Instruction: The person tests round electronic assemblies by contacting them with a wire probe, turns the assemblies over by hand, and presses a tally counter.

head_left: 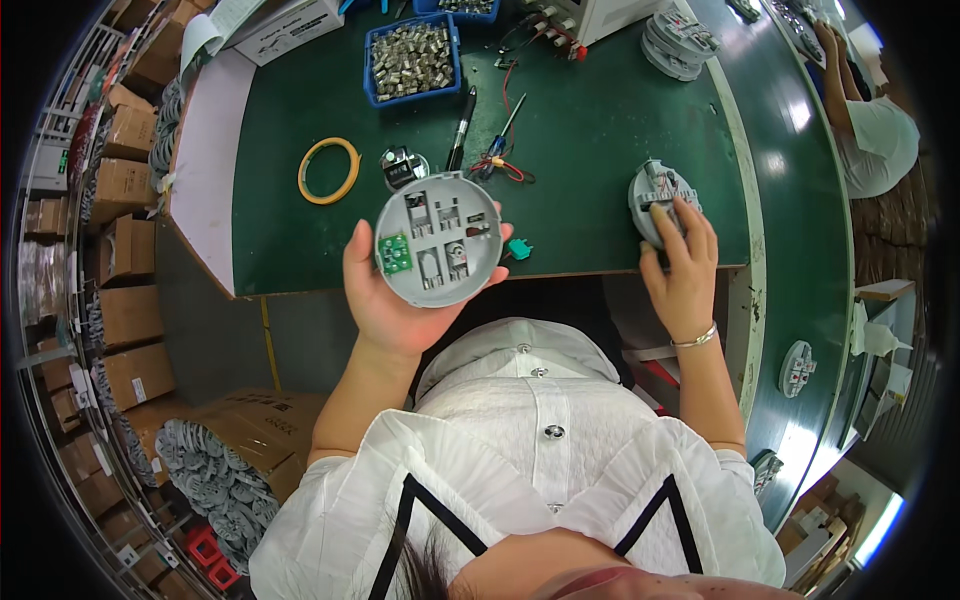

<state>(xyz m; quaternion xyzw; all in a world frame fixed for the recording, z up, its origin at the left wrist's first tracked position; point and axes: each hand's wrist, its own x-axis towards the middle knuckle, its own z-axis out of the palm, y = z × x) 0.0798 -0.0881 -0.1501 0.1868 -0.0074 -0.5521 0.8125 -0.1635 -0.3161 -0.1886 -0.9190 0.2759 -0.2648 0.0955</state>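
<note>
left hand (385,318): palm up, fingers curled under a round grey case (438,241), inside facing up | right hand (685,268): fingers bent onto the near part of another round grey piece (650,178) | yellow ring (302,172): past left hand, leftward | blue bin (412,98): farther past left hand

Two handled housings (438,242) (652,182), two blue bins (412,98) (470,17), one yellow ring (303,178).
</note>
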